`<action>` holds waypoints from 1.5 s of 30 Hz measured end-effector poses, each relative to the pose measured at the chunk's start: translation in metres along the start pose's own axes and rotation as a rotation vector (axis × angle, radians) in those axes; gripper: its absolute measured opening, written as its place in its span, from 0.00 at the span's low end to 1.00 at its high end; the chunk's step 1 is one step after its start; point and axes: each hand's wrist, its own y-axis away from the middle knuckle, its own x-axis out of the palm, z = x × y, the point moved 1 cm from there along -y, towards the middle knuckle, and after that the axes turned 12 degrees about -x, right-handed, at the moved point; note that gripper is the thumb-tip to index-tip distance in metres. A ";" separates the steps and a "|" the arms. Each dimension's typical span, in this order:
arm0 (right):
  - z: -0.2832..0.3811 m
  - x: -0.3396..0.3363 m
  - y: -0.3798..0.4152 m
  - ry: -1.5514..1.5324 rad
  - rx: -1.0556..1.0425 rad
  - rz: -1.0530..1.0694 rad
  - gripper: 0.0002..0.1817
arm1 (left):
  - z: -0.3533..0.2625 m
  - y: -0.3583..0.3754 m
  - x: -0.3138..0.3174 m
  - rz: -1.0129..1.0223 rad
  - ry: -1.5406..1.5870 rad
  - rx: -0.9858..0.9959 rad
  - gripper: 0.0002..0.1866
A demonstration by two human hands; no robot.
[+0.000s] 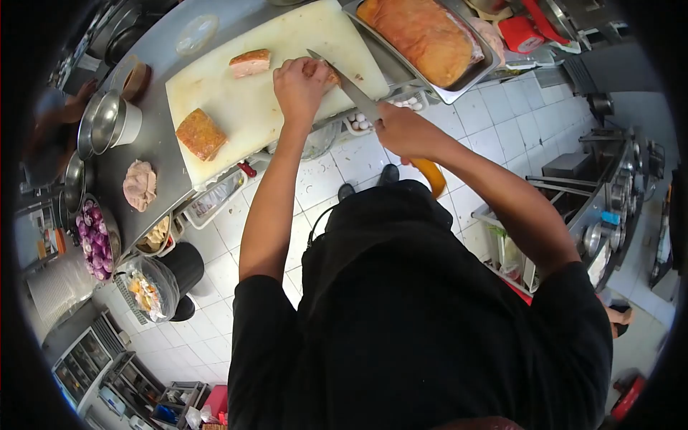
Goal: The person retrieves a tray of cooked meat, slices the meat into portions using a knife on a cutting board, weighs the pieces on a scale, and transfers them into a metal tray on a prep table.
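Observation:
My left hand [297, 87] is closed over a browned piece of meat [322, 74] on the white cutting board [276, 136], hiding most of it. In my right hand [407, 132] is a knife [356, 94], its blade slanting up and left across the board beside that piece. Two more chunks of meat rest on the board: one with pale layers and a browned top [249, 64], left of my left hand, and a golden-brown block [201, 135] nearer the board's left edge. A curved orange shape [432, 176] shows below my right wrist; what it is I cannot make out.
Beyond the board's right side, a metal tray [448, 93] holds a large browned slab of meat [419, 39]. Left on the counter are a pale meat piece [140, 185] and metal bowls [107, 122]. A bowl of purple onions [93, 240] stands lower left. Another person [54, 136] is at far left.

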 end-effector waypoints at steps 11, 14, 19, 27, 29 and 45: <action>-0.006 0.020 -0.030 0.008 0.001 -0.023 0.14 | -0.007 0.001 -0.008 0.041 0.020 -0.050 0.09; -0.008 0.016 -0.014 0.004 -0.032 -0.041 0.12 | -0.007 -0.001 -0.002 0.024 0.077 -0.038 0.10; -0.049 0.038 0.025 0.151 -0.163 -0.148 0.11 | -0.003 0.003 -0.003 -0.010 0.025 -0.078 0.13; -0.024 -0.016 -0.019 0.143 -0.082 -0.005 0.15 | 0.000 0.012 -0.029 0.014 0.035 -0.144 0.11; -0.023 -0.024 -0.037 0.190 -0.125 -0.028 0.14 | 0.001 0.014 -0.035 0.007 -0.044 -0.068 0.11; -0.052 -0.053 0.051 -0.382 -0.079 -0.314 0.08 | -0.037 -0.060 0.045 0.643 -0.473 0.345 0.19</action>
